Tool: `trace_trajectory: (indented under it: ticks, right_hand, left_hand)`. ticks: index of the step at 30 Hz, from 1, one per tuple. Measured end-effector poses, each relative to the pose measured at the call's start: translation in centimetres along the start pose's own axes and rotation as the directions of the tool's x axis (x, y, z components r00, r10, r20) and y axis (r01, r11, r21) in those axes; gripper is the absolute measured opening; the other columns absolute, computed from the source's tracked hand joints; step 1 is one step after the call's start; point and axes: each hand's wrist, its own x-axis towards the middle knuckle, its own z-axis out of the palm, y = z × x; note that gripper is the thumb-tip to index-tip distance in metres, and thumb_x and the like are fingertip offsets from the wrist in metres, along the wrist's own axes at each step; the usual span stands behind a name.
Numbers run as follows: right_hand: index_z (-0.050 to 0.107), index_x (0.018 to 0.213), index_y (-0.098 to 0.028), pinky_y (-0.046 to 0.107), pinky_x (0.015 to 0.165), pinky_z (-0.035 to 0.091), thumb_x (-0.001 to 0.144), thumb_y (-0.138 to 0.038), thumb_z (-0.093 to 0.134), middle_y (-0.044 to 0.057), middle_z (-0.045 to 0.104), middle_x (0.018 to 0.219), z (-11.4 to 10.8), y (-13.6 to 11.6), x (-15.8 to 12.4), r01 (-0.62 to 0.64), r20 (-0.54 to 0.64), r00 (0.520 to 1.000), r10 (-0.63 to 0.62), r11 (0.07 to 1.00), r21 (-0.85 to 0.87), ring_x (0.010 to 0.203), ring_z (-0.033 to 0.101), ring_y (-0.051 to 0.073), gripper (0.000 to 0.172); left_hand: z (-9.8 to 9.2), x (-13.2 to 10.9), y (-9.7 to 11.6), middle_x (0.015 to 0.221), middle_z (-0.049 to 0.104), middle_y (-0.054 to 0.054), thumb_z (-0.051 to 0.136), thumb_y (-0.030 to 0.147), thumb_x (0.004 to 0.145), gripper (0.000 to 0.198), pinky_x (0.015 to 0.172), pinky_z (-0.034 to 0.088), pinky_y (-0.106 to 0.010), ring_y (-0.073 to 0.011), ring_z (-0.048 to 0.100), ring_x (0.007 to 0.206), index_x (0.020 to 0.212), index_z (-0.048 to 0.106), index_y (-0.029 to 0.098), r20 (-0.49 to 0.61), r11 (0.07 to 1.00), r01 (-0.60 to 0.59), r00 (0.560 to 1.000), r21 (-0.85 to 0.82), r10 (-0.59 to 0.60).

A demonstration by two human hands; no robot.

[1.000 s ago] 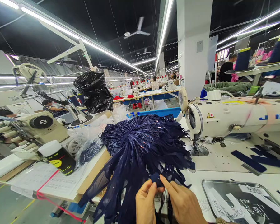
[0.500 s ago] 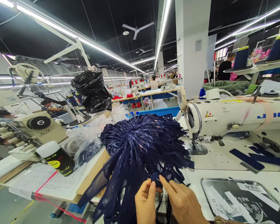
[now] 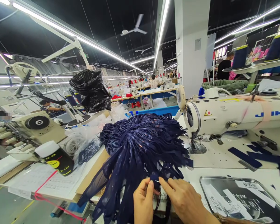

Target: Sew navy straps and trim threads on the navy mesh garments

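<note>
My left hand (image 3: 143, 199) pinches a small piece of navy fabric (image 3: 154, 177) between thumb and fingers near the table's front edge. From the right, my right hand (image 3: 182, 197) grips the same piece at its other edge, its index finger stretched toward it; a thin white line shows there. Dark narrow strips hang below the fabric, between the two hands. Just beyond lies a large heap of navy straps and sheer cloth (image 3: 140, 137), its loose ends draping toward me. My right thumb is mostly hidden.
A white sewing machine (image 3: 219, 113) stands at right, with navy strips (image 3: 245, 157) on its bed. In front of it lies a metal tray (image 3: 202, 183) with paper labels. At left are a black thread cone (image 3: 59, 160) and papers (image 3: 46, 186). A ruler scale (image 3: 163, 197) shows beneath my hands.
Both hands stay at nearly the same place. The navy piece between them now looks lower and more folded, and a thin white line shows at its edge. The view has shifted slightly.
</note>
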Motion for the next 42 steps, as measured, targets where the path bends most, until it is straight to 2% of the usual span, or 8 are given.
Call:
trace_trajectory:
  ticks: [4, 11, 18, 22, 26, 33, 38, 42]
  right_hand:
    - [0.053, 0.099, -0.008, 0.027, 0.049, 0.034, 0.084, 0.0, 0.02, 0.004, 0.056, 0.062, -0.5, 0.3, 0.2, 0.036, 0.021, 0.999, -0.037, 0.998, 0.056, 0.049, 0.051, 0.015, 0.038]
    - [0.053, 0.1, -0.011, 0.027, 0.048, 0.034, 0.083, -0.002, 0.024, 0.003, 0.057, 0.062, -0.1, 0.1, 0.1, 0.036, 0.008, 0.999, -0.037, 0.995, 0.091, 0.048, 0.052, 0.015, 0.035]
    - [0.048, 0.113, -0.009, 0.023, 0.046, 0.04, 0.085, -0.005, 0.023, 0.005, 0.06, 0.066, 0.2, -0.2, -0.9, -0.13, 0.049, 0.991, 0.122, 0.965, 0.23, 0.051, 0.057, 0.014, 0.038]
    - [0.039, 0.125, -0.011, 0.021, 0.047, 0.042, 0.084, -0.006, 0.025, 0.003, 0.06, 0.068, 0.7, -0.4, -1.8, -0.18, 0.103, 0.983, 0.155, 0.935, 0.306, 0.052, 0.057, 0.014, 0.044]
    - [0.034, 0.129, -0.011, 0.022, 0.048, 0.045, 0.08, -0.004, 0.027, 0.004, 0.062, 0.073, 1.4, -0.6, -2.3, -0.172, 0.172, 0.977, 0.122, 0.933, 0.316, 0.054, 0.059, 0.014, 0.05]
    - [0.042, 0.124, -0.007, 0.024, 0.048, 0.048, 0.079, -0.004, 0.025, 0.008, 0.065, 0.075, 1.3, -0.9, -1.8, -0.196, 0.144, 0.977, 0.158, 0.932, 0.304, 0.055, 0.062, 0.017, 0.048]
    - [0.037, 0.129, -0.011, 0.023, 0.049, 0.048, 0.079, -0.004, 0.027, 0.007, 0.065, 0.078, 1.6, -0.6, -2.2, -0.204, 0.201, 0.969, 0.147, 0.931, 0.304, 0.057, 0.063, 0.016, 0.051]
    - [0.037, 0.129, -0.011, 0.024, 0.052, 0.049, 0.078, -0.003, 0.028, 0.008, 0.066, 0.081, 1.7, -0.6, -2.4, -0.208, 0.221, 0.965, 0.145, 0.931, 0.299, 0.061, 0.064, 0.017, 0.052]
  left_hand:
    - [-0.5, 0.2, 0.1, 0.043, 0.051, 0.003, 0.07, 0.049, 0.056, 0.036, 0.039, 0.032, -0.017, -0.0072, 0.04, 0.036, 0.065, 0.063, 0.015, 0.066, 0.998, 0.053, 0.997, -0.036, -0.051]
    - [-0.6, 0.2, 0.7, 0.05, 0.056, 0.002, 0.071, 0.042, 0.059, 0.03, 0.046, 0.036, -0.016, -0.0063, 0.043, 0.041, 0.063, 0.064, 0.014, 0.126, 0.994, 0.022, 0.992, -0.108, -0.008]
    - [-1.0, 0.0, 0.6, 0.055, 0.061, -0.001, 0.071, 0.038, 0.062, 0.026, 0.053, 0.042, -0.019, -0.0092, 0.05, 0.047, 0.065, 0.062, 0.013, 0.159, 0.965, 0.145, 0.981, -0.216, -0.112]
    - [-1.1, 0.1, 0.5, 0.057, 0.061, -0.001, 0.069, 0.037, 0.065, 0.024, 0.055, 0.043, -0.02, -0.0098, 0.052, 0.049, 0.067, 0.062, 0.014, 0.184, 0.962, 0.138, 0.978, -0.234, -0.096]
    - [-0.9, 0.2, 0.3, 0.059, 0.062, -0.001, 0.069, 0.037, 0.065, 0.024, 0.053, 0.043, -0.02, -0.0099, 0.053, 0.048, 0.067, 0.063, 0.014, 0.166, 0.961, 0.123, 0.983, -0.248, -0.083]
    - [-0.2, -0.2, 0.2, 0.057, 0.061, 0.0, 0.07, 0.04, 0.062, 0.027, 0.053, 0.043, -0.019, -0.0096, 0.053, 0.046, 0.066, 0.064, 0.014, 0.072, 0.972, 0.053, 0.997, -0.229, -0.038]
    - [-0.2, -0.3, 0.3, 0.059, 0.062, 0.001, 0.07, 0.042, 0.061, 0.029, 0.054, 0.043, -0.018, -0.0087, 0.052, 0.047, 0.066, 0.064, 0.014, 0.069, 0.986, 0.027, 0.998, -0.166, -0.016]
    - [0.0, -0.5, 0.4, 0.054, 0.061, 0.002, 0.071, 0.043, 0.059, 0.03, 0.053, 0.043, -0.017, -0.0092, 0.052, 0.047, 0.066, 0.064, 0.014, -0.008, 0.99, -0.024, 1.0, -0.141, 0.023]
